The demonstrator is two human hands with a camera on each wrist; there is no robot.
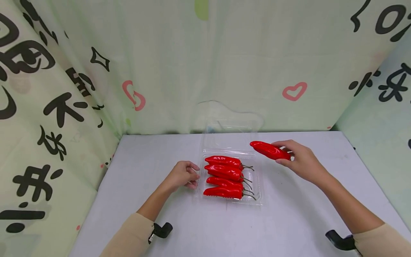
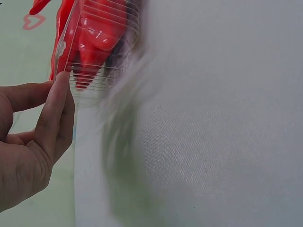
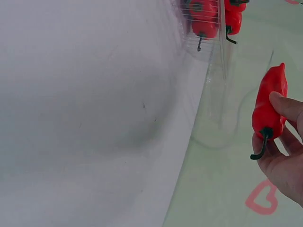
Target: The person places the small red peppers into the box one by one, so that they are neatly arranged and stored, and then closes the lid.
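Observation:
A red chili pepper [image 1: 269,150] is held up by my right hand [image 1: 300,160], gripped between thumb and fingers near its stem end. In the right wrist view, that pepper [image 3: 270,104] shows its green stem bending out beside the fingers. Several more red peppers [image 1: 224,172] lie side by side in a clear plastic box [image 1: 257,200], stems toward the right. The fingertips of my left hand [image 1: 183,175] are at the box's left edge. In the left wrist view, my left thumb and fingers pinch the rim of the ribbed box [image 2: 90,80].
The box's transparent lid [image 1: 229,141] stands folded back behind it, toward the curtain. A white table [image 1: 154,153] lies beneath everything. Pale green curtains [image 1: 224,71] with black characters and pink hearts enclose the back and sides.

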